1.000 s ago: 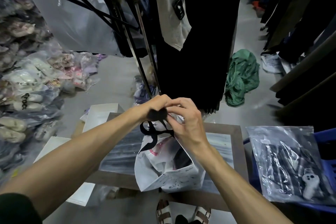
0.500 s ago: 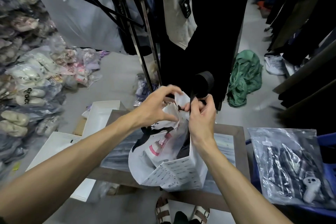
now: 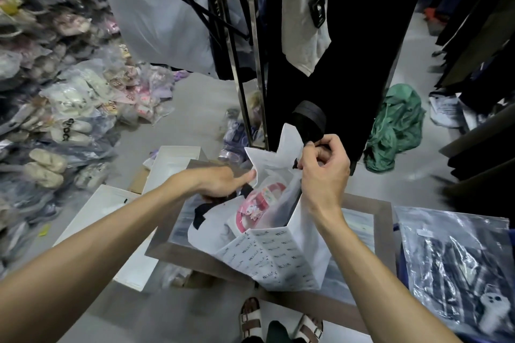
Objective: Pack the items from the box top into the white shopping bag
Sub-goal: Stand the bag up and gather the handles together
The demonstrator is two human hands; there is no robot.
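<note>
The white shopping bag [image 3: 281, 256] with small black print stands on the grey box top [image 3: 370, 206]. Its mouth is spread wide. Inside lies a pink and white packaged item [image 3: 259, 206] among clear plastic. My right hand [image 3: 323, 170] pinches the bag's black ribbon handle [image 3: 309, 122] and the upper right rim, holding it up. My left hand [image 3: 220, 182] rests at the bag's left rim, fingers closed on the other black handle, index finger pointing at the paper edge.
A clothes rack pole [image 3: 253, 69] and hanging black garments stand just behind the bag. Bagged shoes [image 3: 55, 108] pile up at left. A plastic-wrapped garment [image 3: 457, 264] lies on a blue crate at right. White box lids [image 3: 111, 209] lie on the floor. My sandalled feet [image 3: 278, 320] are below.
My hands have moved apart, spreading the bag's mouth wider. The right hand has lifted the black handle up and right; the left hand has dropped to the left rim.
</note>
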